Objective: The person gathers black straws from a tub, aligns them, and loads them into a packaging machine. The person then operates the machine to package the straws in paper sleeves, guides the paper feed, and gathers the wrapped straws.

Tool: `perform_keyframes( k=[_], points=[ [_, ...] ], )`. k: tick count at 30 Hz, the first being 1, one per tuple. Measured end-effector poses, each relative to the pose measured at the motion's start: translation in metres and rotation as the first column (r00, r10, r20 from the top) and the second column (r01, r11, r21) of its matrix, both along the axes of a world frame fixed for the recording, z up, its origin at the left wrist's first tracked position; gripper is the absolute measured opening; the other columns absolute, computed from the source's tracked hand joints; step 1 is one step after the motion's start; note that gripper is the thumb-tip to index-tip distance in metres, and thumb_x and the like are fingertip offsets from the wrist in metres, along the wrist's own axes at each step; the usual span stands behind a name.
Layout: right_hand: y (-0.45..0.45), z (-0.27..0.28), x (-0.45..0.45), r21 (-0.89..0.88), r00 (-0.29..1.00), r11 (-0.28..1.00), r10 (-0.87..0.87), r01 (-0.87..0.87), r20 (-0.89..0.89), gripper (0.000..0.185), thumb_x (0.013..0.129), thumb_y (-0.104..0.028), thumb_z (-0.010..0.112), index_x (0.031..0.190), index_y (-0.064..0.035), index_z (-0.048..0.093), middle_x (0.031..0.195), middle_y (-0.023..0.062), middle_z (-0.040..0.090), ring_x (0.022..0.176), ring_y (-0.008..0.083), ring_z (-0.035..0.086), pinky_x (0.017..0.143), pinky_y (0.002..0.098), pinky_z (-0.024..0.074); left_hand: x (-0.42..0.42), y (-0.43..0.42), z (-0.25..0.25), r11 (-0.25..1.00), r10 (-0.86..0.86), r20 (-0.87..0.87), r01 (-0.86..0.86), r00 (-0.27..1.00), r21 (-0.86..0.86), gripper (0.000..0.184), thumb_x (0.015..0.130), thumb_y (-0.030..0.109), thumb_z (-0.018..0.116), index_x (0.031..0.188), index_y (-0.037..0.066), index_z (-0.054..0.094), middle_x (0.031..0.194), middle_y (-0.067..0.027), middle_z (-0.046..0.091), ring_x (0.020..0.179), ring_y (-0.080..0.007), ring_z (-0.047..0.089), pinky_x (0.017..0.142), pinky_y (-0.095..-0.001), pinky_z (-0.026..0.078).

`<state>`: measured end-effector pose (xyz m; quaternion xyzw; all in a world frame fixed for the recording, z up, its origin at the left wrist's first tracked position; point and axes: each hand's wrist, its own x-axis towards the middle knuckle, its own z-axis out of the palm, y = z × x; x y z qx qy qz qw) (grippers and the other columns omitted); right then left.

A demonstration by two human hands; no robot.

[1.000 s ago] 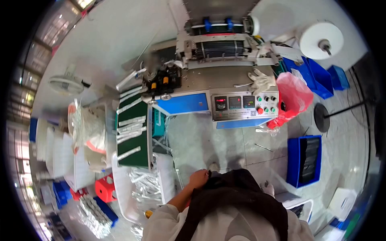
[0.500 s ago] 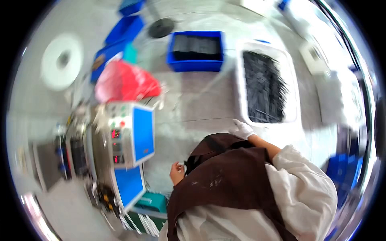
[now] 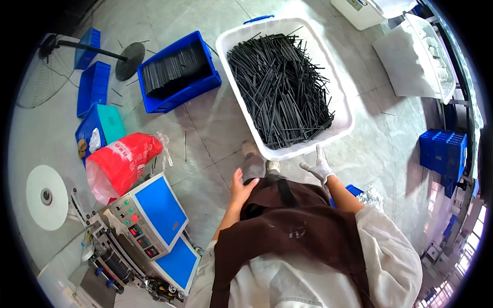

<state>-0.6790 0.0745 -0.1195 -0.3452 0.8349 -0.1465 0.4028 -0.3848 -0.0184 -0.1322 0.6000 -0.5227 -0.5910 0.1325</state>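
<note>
In front of me a large white bin (image 3: 343, 97) holds a loose heap of thin black strips (image 3: 280, 87). My right hand (image 3: 319, 167) wears a white glove and hangs just below the bin's near rim. Its thumb and fingers are spread, with nothing in them; whether a fingertip touches the rim I cannot tell. My left hand (image 3: 241, 187) is bare and hovers by the front of my brown apron (image 3: 287, 220), fingers apart and holding nothing.
Left of the bin stands a blue crate (image 3: 169, 105) of neatly stacked black strips. A machine with blue panels (image 3: 160, 208), a red plastic bag (image 3: 123, 161) and a floor fan (image 3: 128, 60) are on my left. White bins (image 3: 411, 61) and blue crates (image 3: 444, 151) line the right.
My body and view have turned right, so the white bin is now straight ahead and nearer. My left hand has come up from my side with its fingers opening.
</note>
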Motion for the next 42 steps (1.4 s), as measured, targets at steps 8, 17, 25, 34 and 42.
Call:
perform_keyframes(
  k=[8, 17, 25, 34, 42],
  points=[
    [-0.1, -0.051, -0.038, 0.051, 0.903, 0.945, -0.323, 0.322, 0.285, 0.102, 0.063, -0.023, 0.075, 0.133, 0.0019, 0.005, 0.129, 0.0194, 0.032, 0.117, 0.0273, 0.036, 0.096, 0.0316, 0.0303, -0.169, -0.104, -0.136, 0.949, 0.1, 0.053, -0.111, 0.994, 0.296, 0.109, 0.05, 0.038, 0.08, 0.129, -0.006, 0.02, 0.131, -0.0222, 0.03, 0.123, -0.0292, 0.029, 0.101, -0.034, 0.025],
    [-0.174, -0.221, -0.094, 0.364, 0.991, 0.926, -0.062, 0.102, -0.118, 0.097, 0.057, -0.041, 0.076, 0.127, 0.0038, 0.026, 0.121, 0.0213, 0.043, 0.11, 0.0299, 0.045, 0.091, 0.0315, 0.0386, -0.226, -0.118, -0.228, 0.996, -0.085, 0.72, 0.058, 0.689, 0.063, 0.096, 0.048, 0.066, 0.066, 0.101, -0.009, 0.043, 0.101, -0.022, 0.049, 0.097, -0.0356, 0.048, 0.082, -0.0409, 0.041],
    [-0.187, -0.259, -0.127, 0.376, 0.911, 0.922, -0.23, 0.092, 0.342, 0.102, 0.056, -0.033, 0.08, 0.129, 0.0047, 0.02, 0.121, 0.0187, 0.043, 0.111, 0.0218, 0.045, 0.091, 0.0296, 0.0369, -0.245, -0.146, -0.238, 0.952, -0.304, 0.78, 0.205, 0.547, 0.228, 0.096, 0.047, 0.071, 0.063, 0.097, -0.01, 0.048, 0.095, -0.0232, 0.055, 0.088, -0.036, 0.056, 0.074, -0.0394, 0.046],
    [-0.217, -0.248, -0.123, 0.382, 0.949, 0.879, 0.201, -0.285, 0.244, 0.083, 0.054, -0.043, 0.077, 0.113, 0.0066, 0.045, 0.102, 0.0203, 0.057, 0.095, 0.0292, 0.056, 0.081, 0.0336, 0.0443, -0.258, -0.107, -0.254, 0.958, 0.229, 0.586, -0.287, 0.777, 0.005, 0.097, 0.047, 0.061, 0.072, 0.104, -0.01, 0.038, 0.103, -0.0248, 0.047, 0.096, -0.0404, 0.048, 0.081, -0.0448, 0.04],
    [-0.211, -0.253, -0.125, 0.306, 0.862, 0.809, 0.439, -0.502, 0.252, 0.083, 0.053, -0.054, 0.072, 0.105, 0.0071, 0.051, 0.099, 0.0221, 0.056, 0.095, 0.0305, 0.055, 0.081, 0.0335, 0.0439, -0.251, -0.112, -0.252, 0.987, 0.155, 0.546, -0.154, 0.823, -0.048, 0.094, 0.049, 0.059, 0.072, 0.101, -0.011, 0.038, 0.1, -0.0264, 0.046, 0.095, -0.04, 0.048, 0.081, -0.0435, 0.041]
  ],
)
